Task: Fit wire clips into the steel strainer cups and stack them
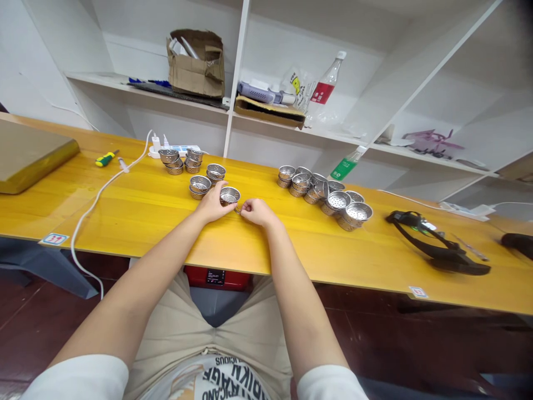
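My left hand (pixel 214 204) is closed around the side of a perforated metal cup (pixel 230 195) near the table's front middle. Just right of that cup, my right hand (pixel 257 212) has its fingers pinched together at a small thin piece by the cup's rim, too small to name. Behind and left of my left hand stand more perforated cups (pixel 200 184), some of them stacked (pixel 170 161). A larger group of stacked metal cups (pixel 298 183) runs diagonally to the right, ending at a stack (pixel 356 214) nearer the front.
A white cable (pixel 96 205) crosses the yellow table (pixel 158 222) on the left, near a green-yellow screwdriver (pixel 106 159) and a cardboard box (pixel 35 153). A green-labelled bottle (pixel 345 165) stands behind the right cups. A black headset (pixel 437 244) lies far right. Shelves rise behind.
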Tool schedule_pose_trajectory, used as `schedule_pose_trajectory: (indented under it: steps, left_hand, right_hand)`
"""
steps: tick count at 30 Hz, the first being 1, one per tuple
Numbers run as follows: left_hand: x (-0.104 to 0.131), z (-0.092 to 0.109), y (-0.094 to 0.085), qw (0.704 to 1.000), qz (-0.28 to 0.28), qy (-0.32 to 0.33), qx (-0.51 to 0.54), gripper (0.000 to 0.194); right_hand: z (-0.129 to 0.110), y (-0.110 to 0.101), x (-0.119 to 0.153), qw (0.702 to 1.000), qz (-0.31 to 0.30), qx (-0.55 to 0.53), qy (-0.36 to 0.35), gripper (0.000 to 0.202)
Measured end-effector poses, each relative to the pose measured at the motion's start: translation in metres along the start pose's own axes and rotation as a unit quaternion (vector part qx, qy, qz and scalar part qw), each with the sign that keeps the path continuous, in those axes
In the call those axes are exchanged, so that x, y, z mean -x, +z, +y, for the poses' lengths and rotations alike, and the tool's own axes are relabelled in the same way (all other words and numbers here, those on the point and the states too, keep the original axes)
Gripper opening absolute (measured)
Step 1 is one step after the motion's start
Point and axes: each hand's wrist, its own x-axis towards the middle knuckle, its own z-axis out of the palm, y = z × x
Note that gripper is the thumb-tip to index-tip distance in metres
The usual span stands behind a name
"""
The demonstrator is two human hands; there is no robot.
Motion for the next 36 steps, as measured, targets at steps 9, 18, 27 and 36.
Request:
schedule_pose_trajectory:
  steps: [9,18,27,36]
  left_hand:
    - [0.0,0.0,0.0,1.0,0.01,0.004,0.003,0.077]
    - [0.0,0.001,0.0,1.0,0.004,-0.005,0.003,0.078]
    - [0.001,0.006,-0.003,1.0,0.001,-0.013,-0.002,0.078]
    - [-0.003,-0.006,0.002,0.997,-0.016,0.055,-0.046,0.084]
  right_hand:
    - [0.007,-0.001,-0.004,0.999,0.037,-0.003,-0.002,0.011]
    - [0.014,0.005,-0.005,0.999,0.025,-0.025,-0.009,0.006]
    - [0.016,-0.001,-0.011,0.98,0.144,-0.14,-0.001,0.015]
    - [0.005,-0.008,-0.011,0.869,0.138,-0.473,0.032,0.036]
